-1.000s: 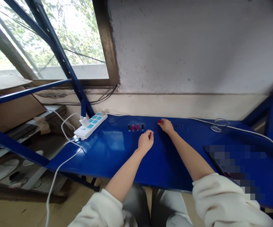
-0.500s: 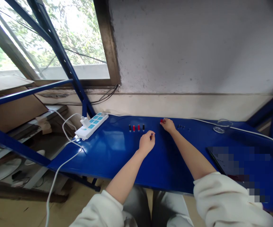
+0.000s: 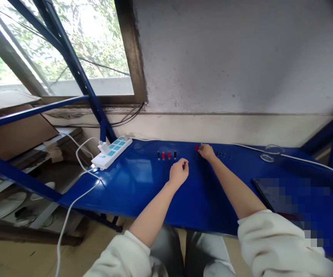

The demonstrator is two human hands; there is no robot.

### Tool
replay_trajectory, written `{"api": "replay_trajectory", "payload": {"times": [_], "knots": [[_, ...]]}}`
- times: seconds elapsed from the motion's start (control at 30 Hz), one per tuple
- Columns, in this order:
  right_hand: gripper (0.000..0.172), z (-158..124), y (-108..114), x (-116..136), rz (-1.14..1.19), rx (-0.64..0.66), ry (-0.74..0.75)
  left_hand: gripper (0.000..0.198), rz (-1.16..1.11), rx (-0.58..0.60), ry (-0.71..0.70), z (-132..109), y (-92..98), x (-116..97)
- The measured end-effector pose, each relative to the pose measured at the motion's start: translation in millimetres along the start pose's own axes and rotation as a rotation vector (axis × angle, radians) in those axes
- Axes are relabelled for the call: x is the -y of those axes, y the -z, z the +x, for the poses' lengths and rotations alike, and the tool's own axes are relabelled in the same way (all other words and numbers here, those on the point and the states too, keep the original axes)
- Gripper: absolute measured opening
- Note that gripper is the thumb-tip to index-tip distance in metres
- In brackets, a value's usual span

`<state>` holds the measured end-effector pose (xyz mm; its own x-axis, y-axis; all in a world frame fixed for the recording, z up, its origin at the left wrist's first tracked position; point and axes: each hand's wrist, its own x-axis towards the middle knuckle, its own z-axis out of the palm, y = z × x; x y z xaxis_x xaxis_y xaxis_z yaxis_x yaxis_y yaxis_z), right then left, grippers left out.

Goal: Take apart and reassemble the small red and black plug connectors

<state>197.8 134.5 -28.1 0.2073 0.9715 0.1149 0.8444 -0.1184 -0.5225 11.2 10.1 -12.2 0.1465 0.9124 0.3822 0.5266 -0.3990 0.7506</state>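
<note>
On the blue metal shelf (image 3: 137,184) stand several small upright pieces in a row (image 3: 166,155), black and red in turn. My left hand (image 3: 178,173) rests just in front of that row, fingers curled round something small and dark at the fingertips. My right hand (image 3: 206,151) reaches farther back, its fingers pinched on a small red piece (image 3: 197,147) that touches the shelf. A few tiny dark parts (image 3: 222,154) lie to the right of my right hand.
A white power strip (image 3: 112,152) with blue sockets and a white cable lies at the shelf's back left. A clear ring (image 3: 266,157) and a white wire lie back right. A dark flat object (image 3: 263,192) sits on the right. Blue rack beams cross on the left.
My right hand has edged slightly back and to the right with the red piece. My left hand has stayed in place.
</note>
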Motion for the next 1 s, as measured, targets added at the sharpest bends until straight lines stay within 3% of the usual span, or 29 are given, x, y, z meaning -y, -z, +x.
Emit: {"api": "replay_trajectory", "payload": {"times": [0.2, 0.37, 0.6, 0.8, 0.9, 1.0], "knots": [[0.007, -2, 5, 5, -0.017, 0.046, -0.028, 0.033, 0.109, -0.077, 0.047, 3, 5.5, 4], [0.011, -8, 14, 9, -0.061, 0.105, -0.072, 0.051, 0.215, -0.069, 0.095, 8, 16.6, 8], [0.030, -54, 34, 22, -0.169, 0.081, -0.027, 0.061, 0.493, 0.075, 0.186, 16, 22.8, 7], [0.031, -117, 33, 46, 0.055, -0.020, 0.158, 0.055, 0.557, 0.049, 0.139, 18, 18.7, 8], [0.031, -131, 24, 51, 0.151, -0.067, 0.295, 0.043, 0.481, -0.044, 0.099, 18, 17.8, 13], [0.027, -133, 15, 50, 0.210, -0.112, 0.338, 0.028, 0.313, -0.128, 0.085, 19, 17.4, 16]]}}
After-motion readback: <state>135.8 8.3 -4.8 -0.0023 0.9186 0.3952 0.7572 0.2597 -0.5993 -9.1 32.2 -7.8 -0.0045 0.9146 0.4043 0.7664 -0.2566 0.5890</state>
